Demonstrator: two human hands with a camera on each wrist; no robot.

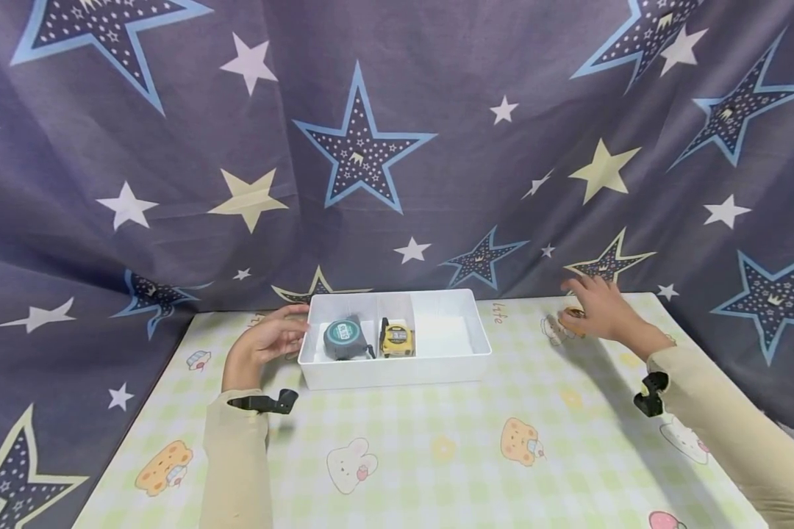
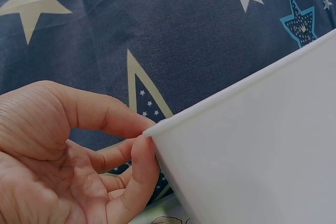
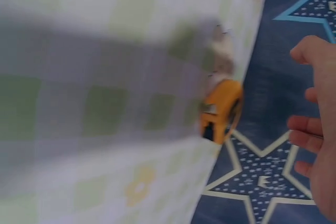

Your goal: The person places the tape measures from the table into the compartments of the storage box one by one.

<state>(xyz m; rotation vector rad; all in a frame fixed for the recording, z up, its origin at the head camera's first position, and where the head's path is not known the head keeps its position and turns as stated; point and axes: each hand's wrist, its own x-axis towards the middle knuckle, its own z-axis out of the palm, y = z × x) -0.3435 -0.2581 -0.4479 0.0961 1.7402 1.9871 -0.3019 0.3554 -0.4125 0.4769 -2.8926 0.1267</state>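
Observation:
A white divided box (image 1: 397, 372) stands near the back of the table. In its left compartment lies a dark grey tape measure with a teal label (image 1: 344, 334); the middle one holds a yellow-and-black tape measure (image 1: 397, 339). My left hand (image 1: 271, 339) pinches the box's left corner at the rim, with thumb and fingertips meeting there in the left wrist view. At the back right, my right hand (image 1: 602, 308) hovers over an orange-and-black tape measure (image 3: 223, 109) lying on the table. In the right wrist view, its fingers are spread and apart from that tape measure, which is blurred.
A green-checked tablecloth (image 1: 410, 448) with cartoon prints covers the table. Behind it hangs a dark blue curtain with stars (image 1: 397, 242), close to the box's back wall. A bare compartment floor (image 1: 445, 336) shows at the box's right end.

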